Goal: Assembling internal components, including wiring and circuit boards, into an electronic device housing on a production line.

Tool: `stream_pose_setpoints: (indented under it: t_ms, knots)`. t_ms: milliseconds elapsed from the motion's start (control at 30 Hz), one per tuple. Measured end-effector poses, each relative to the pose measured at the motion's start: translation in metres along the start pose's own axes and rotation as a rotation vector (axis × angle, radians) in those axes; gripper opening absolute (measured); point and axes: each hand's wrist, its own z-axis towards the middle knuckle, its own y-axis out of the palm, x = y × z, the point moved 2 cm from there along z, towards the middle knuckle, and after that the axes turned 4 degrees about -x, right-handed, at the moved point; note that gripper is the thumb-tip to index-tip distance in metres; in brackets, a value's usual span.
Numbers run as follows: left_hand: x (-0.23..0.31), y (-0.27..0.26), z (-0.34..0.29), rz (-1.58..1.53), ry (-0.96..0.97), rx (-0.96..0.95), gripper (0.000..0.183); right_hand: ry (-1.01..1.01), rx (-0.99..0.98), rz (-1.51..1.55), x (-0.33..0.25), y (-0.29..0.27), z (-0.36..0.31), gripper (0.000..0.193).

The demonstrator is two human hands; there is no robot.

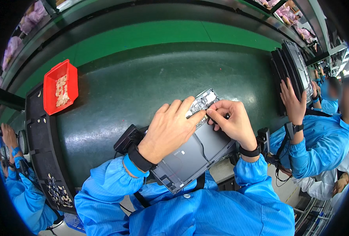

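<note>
A dark grey open laptop casing (192, 155) lies at a slant on the near edge of the bench, partly over my lap. At its far end shows a circuit board (202, 103) with silvery parts, and a thin black cable (200, 144) runs down the casing. My left hand (169, 128) rests over the board's left part, fingers stretched and thumb pointing right. Close to that thumb tip, my right hand (235, 121) pinches at the board's right edge. A small dark bit shows by its fingers, but what they hold is too small to tell. Each wrist wears a black strap.
On the left, a red bin (48, 96) with pale small pieces (61, 88) sits on a black compartment tray (38, 135). At far right a co-worker's hand (293, 100) touches a stack of dark panels (286, 65). Another person works at the far left of the green bench (143, 78).
</note>
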Motion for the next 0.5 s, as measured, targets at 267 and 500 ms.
stream_pose_setpoints:
  t_ms: [267, 500]
  knots:
    - [-0.0023, 0.0024, -0.0015, 0.008, -0.026, 0.045, 0.039, -0.012, 0.003, 0.034, 0.0029, 0.0016, -0.0016, 0.015]
    - [-0.0024, 0.0027, -0.0009, 0.041, 0.022, 0.108, 0.03, -0.021, 0.012, 0.023, 0.0015, 0.0023, -0.0027, 0.014]
